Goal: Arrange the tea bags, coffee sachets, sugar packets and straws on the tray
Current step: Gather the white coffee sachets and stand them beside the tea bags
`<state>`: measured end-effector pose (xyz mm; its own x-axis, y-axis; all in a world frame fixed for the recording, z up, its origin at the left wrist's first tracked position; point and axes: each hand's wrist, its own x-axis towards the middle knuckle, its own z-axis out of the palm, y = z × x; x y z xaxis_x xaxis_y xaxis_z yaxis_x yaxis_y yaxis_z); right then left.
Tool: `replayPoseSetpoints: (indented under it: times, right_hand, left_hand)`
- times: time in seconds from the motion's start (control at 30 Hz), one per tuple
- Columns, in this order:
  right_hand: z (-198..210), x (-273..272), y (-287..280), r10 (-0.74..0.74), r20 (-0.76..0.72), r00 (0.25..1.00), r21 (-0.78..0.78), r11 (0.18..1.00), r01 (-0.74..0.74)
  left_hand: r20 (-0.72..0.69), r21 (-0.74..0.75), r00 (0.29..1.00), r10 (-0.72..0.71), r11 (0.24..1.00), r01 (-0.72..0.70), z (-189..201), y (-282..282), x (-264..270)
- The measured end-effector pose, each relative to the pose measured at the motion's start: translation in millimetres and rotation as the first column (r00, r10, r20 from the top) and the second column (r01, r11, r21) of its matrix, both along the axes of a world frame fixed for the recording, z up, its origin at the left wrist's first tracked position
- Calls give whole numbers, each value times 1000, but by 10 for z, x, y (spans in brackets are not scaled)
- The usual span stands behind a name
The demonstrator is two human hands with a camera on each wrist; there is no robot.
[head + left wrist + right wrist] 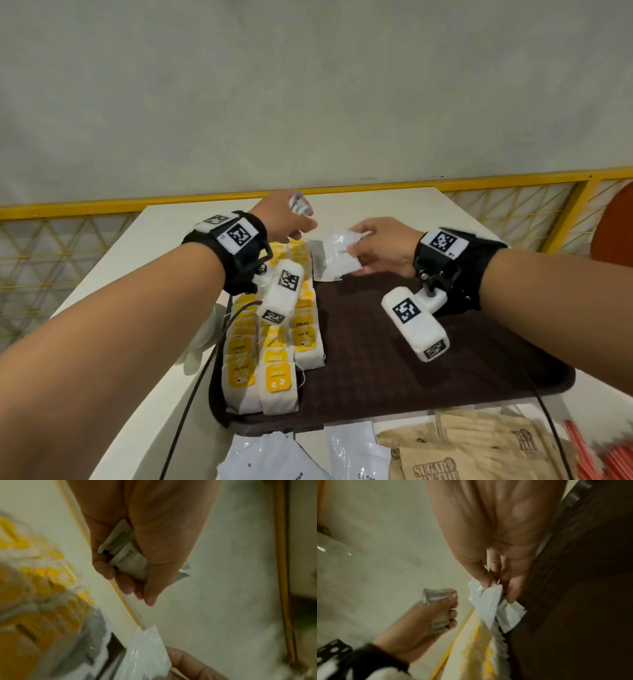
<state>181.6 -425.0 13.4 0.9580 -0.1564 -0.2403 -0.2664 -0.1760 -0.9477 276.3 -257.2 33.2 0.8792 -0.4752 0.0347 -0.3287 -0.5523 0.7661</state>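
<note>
A dark brown tray (394, 370) lies on the white table. Rows of yellow-labelled tea bags (274, 349) fill its left side. My left hand (291, 219) hovers above the tray's far left corner and grips a small stack of white coffee sachets (126, 555) in its curled fingers. My right hand (373, 246) pinches a white coffee sachet (337, 257) over the tray's far edge, beside the tea bags; in the right wrist view this sachet (486, 604) hangs from the fingertips with another sachet (510, 616) behind it.
Near the table's front edge lie more white coffee sachets (308, 455), brown sugar packets (479, 448) and red straws (596, 455). A white glove (200, 339) lies left of the tray. A yellow railing (102, 205) runs behind the table.
</note>
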Motion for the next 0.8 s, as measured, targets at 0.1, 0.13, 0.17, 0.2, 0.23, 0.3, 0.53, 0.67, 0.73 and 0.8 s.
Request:
replayPoseSetpoints:
  times: [0.1,0.13,0.17,0.2,0.23,0.3,0.53,0.67,0.73,0.8]
  right_hand:
    - [-207,41,10,-2,-43,999,-190,982,-7]
    - [-250,65,25,-4,-41,999,-215,977,-5]
    - [-286,100,34,-7,-38,999,-232,973,-1]
    - [-309,129,49,-8,-37,999,-249,969,-1]
    - [-328,152,59,-7,-32,999,-269,963,-2]
    - [-350,182,70,3,-24,1000,-318,948,-10]
    - [-398,235,60,51,-13,999,-338,940,-53]
    - [-402,254,46,73,6,997,-385,920,-65]
    - [-406,259,40,70,7,998,-389,919,-62]
    - [-395,239,39,58,-2,998,-427,903,-53]
  left_hand:
    - [158,354,972,-173,929,108,-13,-162,58]
    - [165,426,963,-211,896,123,-27,-208,75]
    - [169,484,956,-239,865,131,-44,-245,91]
    - [169,533,950,-262,835,135,-63,-279,105]
    - [171,574,944,-282,807,137,-84,-307,121]
    - [184,620,934,-306,774,132,-124,-360,150]
    - [270,624,906,-326,776,93,-228,-477,213]
    - [244,644,908,-340,757,111,-220,-493,217]
    - [243,672,908,-341,735,96,-213,-490,212]
    - [243,687,912,-330,722,79,-217,-488,214]
